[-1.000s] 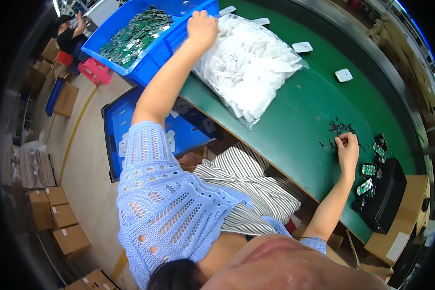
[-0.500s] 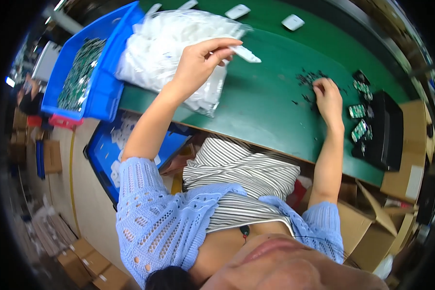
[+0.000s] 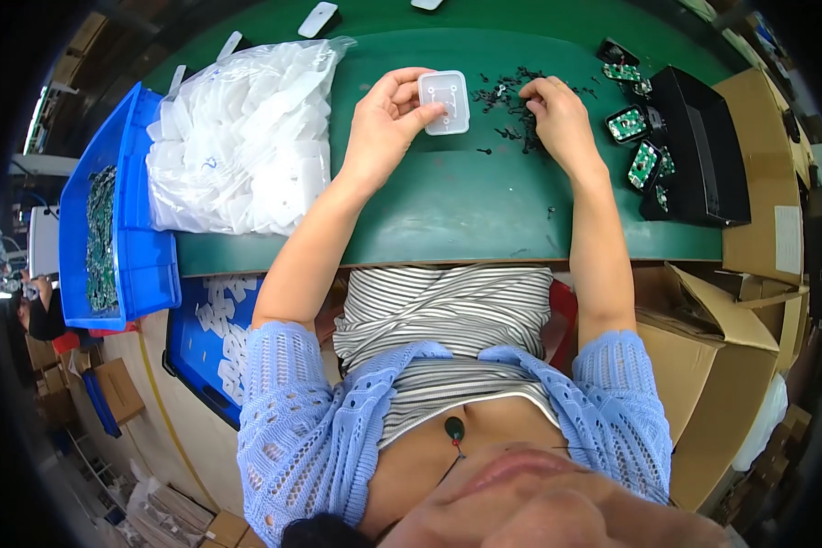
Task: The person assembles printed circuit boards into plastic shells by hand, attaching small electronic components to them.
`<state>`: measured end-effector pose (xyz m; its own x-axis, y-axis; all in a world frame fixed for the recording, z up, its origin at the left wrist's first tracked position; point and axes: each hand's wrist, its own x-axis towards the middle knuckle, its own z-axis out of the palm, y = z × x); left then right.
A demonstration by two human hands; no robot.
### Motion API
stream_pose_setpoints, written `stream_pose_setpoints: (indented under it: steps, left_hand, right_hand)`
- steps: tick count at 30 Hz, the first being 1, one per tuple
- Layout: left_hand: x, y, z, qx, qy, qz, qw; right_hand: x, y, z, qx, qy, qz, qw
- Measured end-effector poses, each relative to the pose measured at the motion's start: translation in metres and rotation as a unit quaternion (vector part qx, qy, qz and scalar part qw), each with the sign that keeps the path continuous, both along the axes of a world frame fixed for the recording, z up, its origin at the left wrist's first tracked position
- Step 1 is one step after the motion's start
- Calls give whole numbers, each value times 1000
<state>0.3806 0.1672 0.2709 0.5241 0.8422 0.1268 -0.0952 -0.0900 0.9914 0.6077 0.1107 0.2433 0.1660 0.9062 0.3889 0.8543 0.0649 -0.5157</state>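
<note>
The left hand (image 3: 385, 128) holds a shell (image 3: 445, 99) (whitish, translucent, round-cornered).

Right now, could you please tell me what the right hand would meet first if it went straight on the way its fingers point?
The right hand would probably first meet the small black parts scattered on the green tabletop, though depth is unclear.

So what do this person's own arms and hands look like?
The left hand and right hand are human and ungloved, the forearms bare. Light blue knitted sleeves, patterned with small openwork holes, end around the elbows.
</note>
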Motion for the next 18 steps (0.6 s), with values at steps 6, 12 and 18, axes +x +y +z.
stream_pose_setpoints:
  steps: [6, 12, 18]
  left_hand:
    - [1, 8, -19, 407, 117, 109, 899]
    - [5, 4, -17, 357, 41, 78, 930]
    - [3, -1, -16, 382, 61, 67, 920]
  right_hand:
    - [0, -2, 4, -84, -28, -41, 995]
    - [4, 1, -1, -25, -2, -18, 1000]
    - [-1, 1, 6, 74, 14, -18, 997]
